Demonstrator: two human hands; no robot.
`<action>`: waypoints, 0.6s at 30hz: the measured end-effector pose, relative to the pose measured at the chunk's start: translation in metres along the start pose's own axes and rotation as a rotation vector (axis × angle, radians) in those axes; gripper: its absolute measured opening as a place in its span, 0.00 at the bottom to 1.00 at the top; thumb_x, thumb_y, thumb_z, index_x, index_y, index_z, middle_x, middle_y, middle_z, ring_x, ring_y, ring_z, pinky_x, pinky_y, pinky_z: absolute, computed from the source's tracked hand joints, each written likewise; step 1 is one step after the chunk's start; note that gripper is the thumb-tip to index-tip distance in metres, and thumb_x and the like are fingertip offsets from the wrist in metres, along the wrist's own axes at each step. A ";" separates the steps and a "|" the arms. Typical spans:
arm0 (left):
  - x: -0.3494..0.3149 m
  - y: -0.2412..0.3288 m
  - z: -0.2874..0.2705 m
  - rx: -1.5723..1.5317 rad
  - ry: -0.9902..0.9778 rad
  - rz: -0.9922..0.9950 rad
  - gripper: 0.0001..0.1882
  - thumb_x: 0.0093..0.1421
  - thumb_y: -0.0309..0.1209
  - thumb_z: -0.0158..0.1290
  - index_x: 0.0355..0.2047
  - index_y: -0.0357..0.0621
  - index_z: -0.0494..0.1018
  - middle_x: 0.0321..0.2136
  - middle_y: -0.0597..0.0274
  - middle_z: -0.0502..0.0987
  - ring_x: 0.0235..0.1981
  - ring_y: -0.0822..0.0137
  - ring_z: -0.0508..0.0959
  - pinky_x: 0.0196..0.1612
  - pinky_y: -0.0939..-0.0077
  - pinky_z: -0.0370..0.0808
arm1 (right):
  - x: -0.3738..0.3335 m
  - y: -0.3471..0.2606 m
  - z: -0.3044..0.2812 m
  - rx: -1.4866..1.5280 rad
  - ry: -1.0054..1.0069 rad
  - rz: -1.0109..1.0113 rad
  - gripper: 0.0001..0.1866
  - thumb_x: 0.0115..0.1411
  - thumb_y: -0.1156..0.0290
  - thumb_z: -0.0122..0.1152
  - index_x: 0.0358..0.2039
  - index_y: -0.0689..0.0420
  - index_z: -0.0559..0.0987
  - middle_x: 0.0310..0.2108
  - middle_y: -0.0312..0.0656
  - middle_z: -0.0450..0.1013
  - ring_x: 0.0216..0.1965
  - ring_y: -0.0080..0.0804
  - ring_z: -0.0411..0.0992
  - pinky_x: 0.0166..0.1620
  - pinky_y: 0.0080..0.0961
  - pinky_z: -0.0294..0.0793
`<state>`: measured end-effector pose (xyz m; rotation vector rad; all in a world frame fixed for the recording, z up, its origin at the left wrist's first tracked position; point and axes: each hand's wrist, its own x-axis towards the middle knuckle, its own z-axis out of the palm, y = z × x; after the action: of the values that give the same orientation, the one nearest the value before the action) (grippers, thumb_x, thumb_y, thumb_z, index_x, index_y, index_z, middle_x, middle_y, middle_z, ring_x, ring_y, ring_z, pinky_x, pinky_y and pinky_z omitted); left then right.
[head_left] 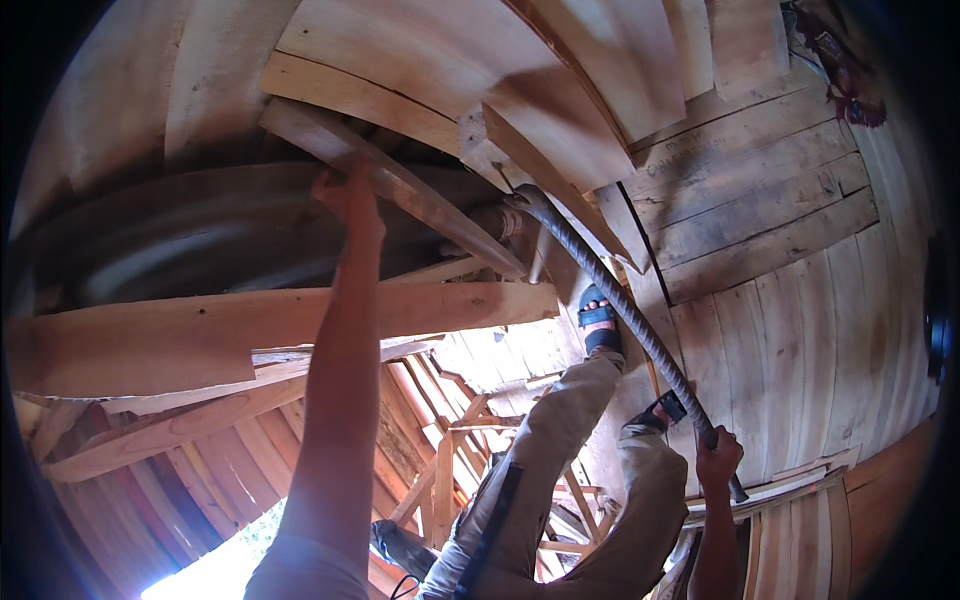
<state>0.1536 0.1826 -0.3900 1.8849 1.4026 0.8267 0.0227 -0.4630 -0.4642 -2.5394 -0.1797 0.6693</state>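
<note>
Your right hand point(718, 459) clasps the ribbed pry bar point(632, 319) near its lower end while your left hand point(350, 197) grasps the slanted plank point(435, 215), so ideally seat the bar's tip point(526, 198), ahead-left of your right hand, squarely at the timber block point(538, 170).

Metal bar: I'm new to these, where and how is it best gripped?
Probably the bar near its lower end, from the right, fist around it like the right hand: it's slim there, and its upper end is at the beam.
</note>
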 end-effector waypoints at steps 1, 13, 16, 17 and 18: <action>0.007 -0.005 -0.005 -0.007 -0.051 -0.064 0.45 0.46 0.36 0.67 0.58 0.33 0.54 0.52 0.47 0.65 0.50 0.61 0.68 0.52 0.68 0.66 | -0.001 0.001 -0.001 0.012 0.000 0.001 0.08 0.44 0.72 0.65 0.19 0.57 0.72 0.14 0.45 0.68 0.18 0.47 0.70 0.24 0.40 0.66; -0.011 -0.019 -0.016 0.050 -0.220 0.005 0.38 0.49 0.36 0.65 0.56 0.35 0.60 0.51 0.50 0.69 0.49 0.60 0.71 0.53 0.68 0.67 | -0.021 -0.002 -0.016 -0.033 0.007 0.069 0.07 0.45 0.71 0.64 0.19 0.55 0.73 0.13 0.45 0.68 0.18 0.49 0.69 0.24 0.41 0.67; -0.029 -0.017 -0.041 -0.021 -0.179 0.093 0.38 0.50 0.35 0.65 0.57 0.36 0.59 0.50 0.52 0.69 0.49 0.62 0.71 0.52 0.69 0.67 | -0.026 0.001 -0.020 -0.072 -0.012 0.070 0.07 0.45 0.71 0.63 0.18 0.55 0.73 0.14 0.46 0.69 0.18 0.49 0.70 0.24 0.41 0.67; -0.034 -0.010 -0.047 -0.055 -0.189 0.120 0.38 0.50 0.35 0.65 0.57 0.37 0.58 0.49 0.53 0.70 0.48 0.63 0.71 0.52 0.70 0.67 | -0.029 0.001 -0.022 -0.088 -0.009 0.073 0.07 0.45 0.71 0.63 0.18 0.55 0.73 0.14 0.47 0.69 0.18 0.49 0.70 0.24 0.42 0.67; -0.041 -0.001 -0.053 -0.099 -0.207 0.122 0.38 0.50 0.35 0.65 0.57 0.37 0.58 0.49 0.53 0.69 0.49 0.64 0.70 0.53 0.70 0.67 | -0.032 0.003 -0.022 -0.086 -0.022 0.095 0.08 0.45 0.70 0.65 0.19 0.56 0.73 0.15 0.46 0.69 0.19 0.50 0.70 0.25 0.43 0.66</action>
<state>0.1011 0.1497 -0.3639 1.9334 1.1118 0.7209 0.0054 -0.4830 -0.4350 -2.6374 -0.0974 0.7406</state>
